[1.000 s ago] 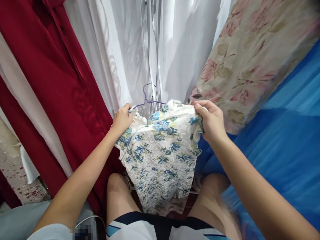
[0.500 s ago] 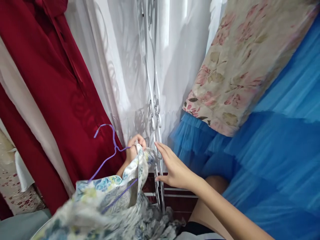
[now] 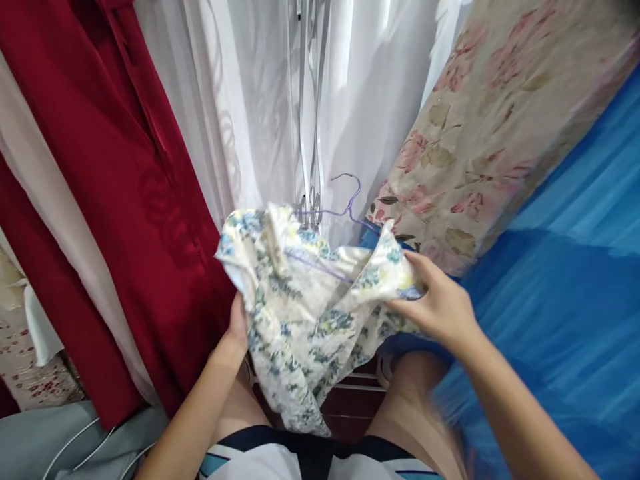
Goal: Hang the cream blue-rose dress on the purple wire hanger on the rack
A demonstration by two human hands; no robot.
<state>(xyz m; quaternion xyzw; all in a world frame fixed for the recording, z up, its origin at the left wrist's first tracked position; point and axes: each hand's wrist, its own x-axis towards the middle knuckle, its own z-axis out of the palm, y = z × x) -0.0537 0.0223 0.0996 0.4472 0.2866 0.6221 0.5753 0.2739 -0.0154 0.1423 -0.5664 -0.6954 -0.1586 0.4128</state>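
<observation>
A white floral dress (image 3: 300, 313) with blue and yellow flowers is held up in front of me on a purple wire hanger (image 3: 349, 210). The hanger's hook rises above the neckline, tipped to the right, and its lower bar shows inside the neck opening. At the dress's left side is my left hand (image 3: 239, 323), gripping its edge; most of the fingers are hidden behind the cloth. My right hand (image 3: 443, 303) pinches the right shoulder between thumb and fingers. The lower part of the dress hangs between my knees.
Dark red cloth (image 3: 165, 200) hangs at the left. White drapes (image 3: 260, 100) and a white metal frame (image 3: 310, 133) stand ahead. A floral garment (image 3: 450, 160) and blue tulle (image 3: 560, 293) hang at the right. White wire hangers (image 3: 75, 443) lie on grey cloth at lower left.
The dress has been raised and turned upright to face me, its hanger hook moving right. My right hand, open before, now holds the shoulder; my left hand has moved down to the left side.
</observation>
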